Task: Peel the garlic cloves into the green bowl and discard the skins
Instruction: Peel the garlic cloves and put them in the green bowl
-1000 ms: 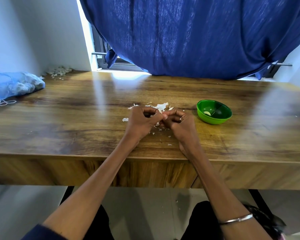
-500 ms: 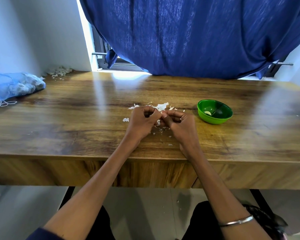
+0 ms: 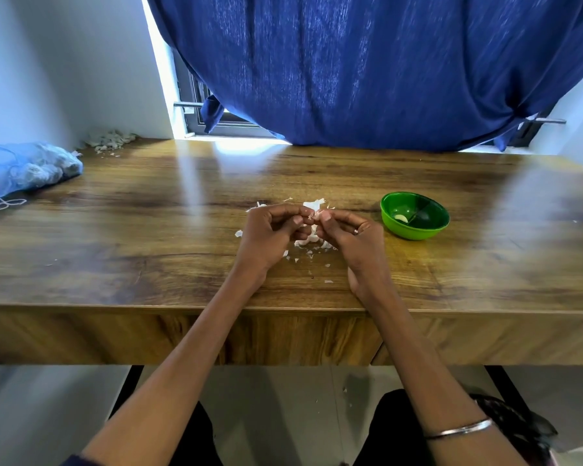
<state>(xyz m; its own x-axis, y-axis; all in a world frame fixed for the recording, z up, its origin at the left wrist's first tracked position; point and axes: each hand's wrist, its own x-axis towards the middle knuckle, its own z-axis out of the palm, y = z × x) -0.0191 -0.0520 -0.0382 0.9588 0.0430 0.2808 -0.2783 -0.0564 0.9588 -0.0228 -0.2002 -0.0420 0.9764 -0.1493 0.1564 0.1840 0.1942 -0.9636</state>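
My left hand (image 3: pixel 270 235) and my right hand (image 3: pixel 349 233) meet over the middle of the wooden table (image 3: pixel 148 237). Both pinch one small garlic clove (image 3: pixel 313 215) between their fingertips, and most of the clove is hidden by the fingers. White garlic skins (image 3: pixel 312 245) lie scattered on the table under and behind the hands. The green bowl (image 3: pixel 414 215) stands to the right of my right hand, apart from it, with a peeled clove (image 3: pixel 401 217) inside.
A blue mesh bag of garlic (image 3: pixel 27 168) lies at the table's far left. A heap of dry skins (image 3: pixel 110 140) sits in the back left corner. A blue curtain (image 3: pixel 367 68) hangs behind the table. Skin flakes dot the floor below.
The fingertips of both hands have lifted slightly and drawn a little apart around the clove. The bowl and the skins on the table stay where they were.
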